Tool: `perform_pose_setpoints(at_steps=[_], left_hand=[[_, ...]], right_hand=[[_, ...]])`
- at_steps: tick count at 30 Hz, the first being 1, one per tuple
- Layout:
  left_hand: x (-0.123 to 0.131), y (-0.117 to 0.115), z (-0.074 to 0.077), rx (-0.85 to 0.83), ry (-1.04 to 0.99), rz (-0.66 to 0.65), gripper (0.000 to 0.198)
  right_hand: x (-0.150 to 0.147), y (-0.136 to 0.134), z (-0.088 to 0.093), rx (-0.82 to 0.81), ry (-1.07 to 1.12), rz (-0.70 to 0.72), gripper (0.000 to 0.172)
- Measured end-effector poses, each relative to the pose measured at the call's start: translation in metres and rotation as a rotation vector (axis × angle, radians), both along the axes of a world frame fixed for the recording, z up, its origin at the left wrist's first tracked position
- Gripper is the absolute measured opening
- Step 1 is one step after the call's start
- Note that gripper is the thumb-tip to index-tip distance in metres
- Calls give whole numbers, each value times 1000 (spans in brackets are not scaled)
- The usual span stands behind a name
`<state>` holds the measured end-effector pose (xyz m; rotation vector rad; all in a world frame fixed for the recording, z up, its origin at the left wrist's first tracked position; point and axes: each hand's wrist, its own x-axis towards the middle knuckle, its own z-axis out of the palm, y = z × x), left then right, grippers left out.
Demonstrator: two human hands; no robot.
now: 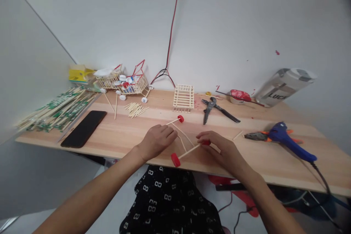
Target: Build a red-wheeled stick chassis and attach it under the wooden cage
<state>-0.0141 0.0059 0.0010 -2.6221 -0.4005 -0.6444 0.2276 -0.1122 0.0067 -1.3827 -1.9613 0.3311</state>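
A small wheeled frame of thin wooden sticks [189, 150] with red bottle-cap wheels lies just above the table's front edge. My right hand [223, 150] pinches the red wheel at the right end of the near axle. At that axle's other end is a second red wheel [175, 159]. My left hand [157, 140] is closed over the frame's left side, its fingertips hidden behind the knuckles. Beyond it, a third red wheel [180, 119] shows at the end of the far axle. Behind the frame stands a stick-built basket [183, 98].
Two finished stick carts [131, 86] with white wheels stand at the back left. A phone [84, 128], bundled sticks [60, 111] and cut sticks [135, 109] lie leftward. Rightward are pliers [211, 109], a blue glue gun [290, 140] and a red-stained cup [240, 96].
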Motion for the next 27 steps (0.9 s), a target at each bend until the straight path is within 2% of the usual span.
perform_pose_setpoints(at_steps=[5, 9, 14, 19, 23, 27], left_hand=[[4, 3, -2, -43, 151, -19, 14], [3, 7, 3, -76, 180, 0, 14], [-5, 8, 17, -125, 219, 56, 14], [-9, 4, 24, -189, 232, 108, 16], [-6, 0, 24, -242, 187, 121, 20], [0, -4, 29, -322, 237, 140, 21]], right_hand=[[13, -3, -5, -21, 5, 16, 16], [29, -1, -5, -13, -24, 0, 17], [44, 5, -7, 5, -48, -166, 16], [36, 6, -8, -44, -51, -397, 16], [26, 6, -12, -42, -157, -409, 16], [16, 9, -16, -63, -256, -441, 18]])
